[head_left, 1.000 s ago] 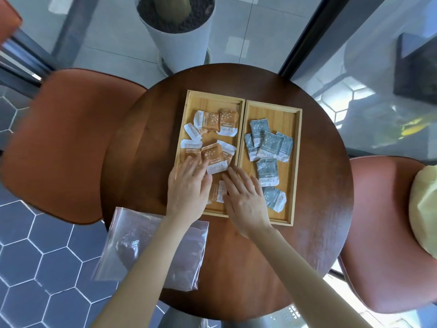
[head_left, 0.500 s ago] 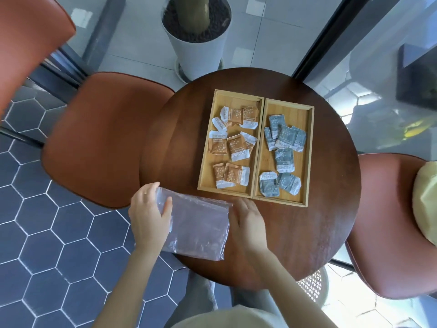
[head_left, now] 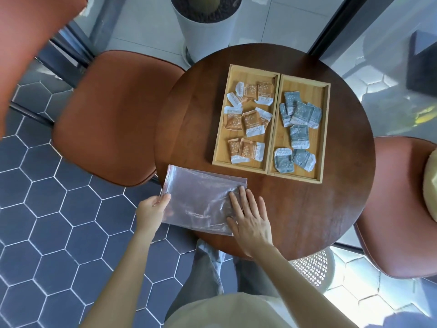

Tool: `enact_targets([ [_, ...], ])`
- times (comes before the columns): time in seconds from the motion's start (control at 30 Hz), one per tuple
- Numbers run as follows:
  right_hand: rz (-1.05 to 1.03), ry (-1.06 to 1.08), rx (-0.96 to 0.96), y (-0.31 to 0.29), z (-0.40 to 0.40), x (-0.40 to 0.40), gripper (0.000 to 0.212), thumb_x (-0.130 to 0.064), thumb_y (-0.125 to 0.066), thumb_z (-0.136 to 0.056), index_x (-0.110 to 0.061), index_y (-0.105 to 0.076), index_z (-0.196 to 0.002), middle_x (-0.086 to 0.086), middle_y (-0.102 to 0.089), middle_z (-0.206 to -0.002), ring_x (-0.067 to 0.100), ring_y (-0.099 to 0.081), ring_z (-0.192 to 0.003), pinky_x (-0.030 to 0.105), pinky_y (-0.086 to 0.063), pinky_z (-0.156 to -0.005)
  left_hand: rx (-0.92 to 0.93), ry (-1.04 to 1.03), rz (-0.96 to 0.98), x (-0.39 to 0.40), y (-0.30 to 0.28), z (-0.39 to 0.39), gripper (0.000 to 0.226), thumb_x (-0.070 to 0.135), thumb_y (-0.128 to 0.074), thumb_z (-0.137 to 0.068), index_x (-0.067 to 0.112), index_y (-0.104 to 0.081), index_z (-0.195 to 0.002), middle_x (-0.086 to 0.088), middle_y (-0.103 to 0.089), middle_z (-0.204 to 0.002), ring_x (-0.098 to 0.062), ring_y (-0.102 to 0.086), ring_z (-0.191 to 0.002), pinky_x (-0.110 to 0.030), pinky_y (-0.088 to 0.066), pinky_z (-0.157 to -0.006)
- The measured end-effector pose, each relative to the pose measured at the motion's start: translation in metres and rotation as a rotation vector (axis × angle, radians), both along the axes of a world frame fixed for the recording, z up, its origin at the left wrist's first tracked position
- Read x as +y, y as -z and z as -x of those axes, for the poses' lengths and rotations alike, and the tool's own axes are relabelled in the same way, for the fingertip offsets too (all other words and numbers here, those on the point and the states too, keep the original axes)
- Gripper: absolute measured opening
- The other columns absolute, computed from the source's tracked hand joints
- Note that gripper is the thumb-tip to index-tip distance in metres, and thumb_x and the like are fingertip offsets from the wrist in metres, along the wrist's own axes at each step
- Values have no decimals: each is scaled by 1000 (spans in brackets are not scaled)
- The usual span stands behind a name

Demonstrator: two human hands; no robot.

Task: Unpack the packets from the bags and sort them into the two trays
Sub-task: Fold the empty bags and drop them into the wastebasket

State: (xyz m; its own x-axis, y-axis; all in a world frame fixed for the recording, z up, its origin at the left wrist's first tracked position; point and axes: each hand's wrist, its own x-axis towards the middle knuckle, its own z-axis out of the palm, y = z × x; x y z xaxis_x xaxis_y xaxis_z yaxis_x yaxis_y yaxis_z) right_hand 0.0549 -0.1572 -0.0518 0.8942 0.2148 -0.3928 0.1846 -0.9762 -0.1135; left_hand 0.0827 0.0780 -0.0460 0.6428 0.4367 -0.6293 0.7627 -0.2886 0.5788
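Note:
Two wooden trays sit side by side on the round dark table [head_left: 307, 209]. The left tray [head_left: 218, 147] holds several orange packets [head_left: 251, 120]. The right tray [head_left: 325, 129] holds several blue-grey packets [head_left: 299, 136]. A clear plastic bag [head_left: 201, 200], flat and looking empty, lies at the table's near left edge and overhangs it. My left hand [head_left: 152, 209] pinches the bag's left edge. My right hand [head_left: 251, 217] rests flat, fingers spread, on the bag's right end.
An orange-brown chair [head_left: 111, 114] stands left of the table, and another [head_left: 402, 209] to the right with a pale cushion [head_left: 430, 185]. A white planter [head_left: 205, 24] stands beyond the table. A glass wall runs along the right. The floor has blue hexagon tiles.
Both hands left the trays and came back to the plastic bag at the near edge. The left hand now grips its edge, and the right hand has slid onto it and presses it flat.

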Motion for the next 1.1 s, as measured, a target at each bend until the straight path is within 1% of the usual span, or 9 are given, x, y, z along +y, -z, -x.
enact_targets([
  [0.07,11,-5,18,0,-2,1,61,-43,-29,-89,-15,-24,-143,11,-40,-146,29,-40,-133,44,-10,-112,-15,-1,-4,3,-1,0,30,22,-62,-86,4,-61,-61,-8,-61,-58,-21,-62,-57,-10,-34,-39],
  [0.2,-53,7,100,-13,-10,0,57,-41,-33,-96,-24,-14,-147,3,-11,-158,24,-12,-144,42,0,-116,-81,80,-88,8,-12,0,22,20,-67,-81,2,-67,-70,-13,-65,-67,-24,-56,-68,-23,-38,-58],
  [0.27,-138,80,137,-23,-18,-2,60,-35,-40,-96,-24,-12,-147,-1,-7,-158,18,-3,-145,39,2,-117,-162,97,-128,6,-25,-1,19,18,-68,-80,0,-69,-74,-14,-67,-70,-26,-57,-69,-29,-39,-62],
  [0.37,-319,270,89,-47,-33,-2,64,-25,-54,-90,-20,-22,-146,-1,-23,-155,17,-14,-144,36,-9,-117,-355,219,-253,0,-53,-7,18,15,-67,-80,0,-68,-70,-20,-62,-60,-30,-49,-59,-33,-38,-60],
  [0.53,-675,465,53,-98,-64,-3,80,-15,-70,-78,-23,-26,-144,1,-35,-149,20,-31,-137,39,-31,-111,-692,651,-396,-11,-115,-27,15,22,-67,-77,8,-72,-76,-6,-68,-57,-25,-57,-49,-29,-47,-48],
  [0.7,-929,427,148,-155,-69,-12,89,-11,-78,-71,-22,-27,-143,-12,-40,-137,4,-35,-125,18,-28,-96,-960,954,-448,-30,-181,-43,19,27,-67,-76,10,-74,-76,-2,-73,-65,-14,-66,-52,-16,-48,-50],
  [0.8,-947,416,104,-177,-64,-17,61,-12,-76,-73,-19,-51,-128,-14,-55,-117,0,-47,-108,13,-33,-91,-982,1054,-360,-39,-213,-51,26,35,-63,-80,11,-74,-76,0,-73,-67,-11,-65,-55,-21,-53,-50],
  [0.9,-1051,506,77,-193,-59,-23,34,-10,-75,-73,-22,-64,-101,-11,-67,-99,-2,-60,-88,7,-43,-75,-909,1049,-204,-48,-240,-59,17,27,-72,-76,12,-74,-81,-1,-74,-75,-8,-66,-66,-21,-55,-61],
  [1.1,-1225,477,220,-218,-54,-42,46,-12,-77,-70,-22,-61,-112,2,-69,-108,15,-65,-100,33,-56,-84,-641,982,136,-63,-279,-82,12,22,-76,-71,16,-73,-81,15,-68,-74,6,-63,-72,-6,-46,-63],
])
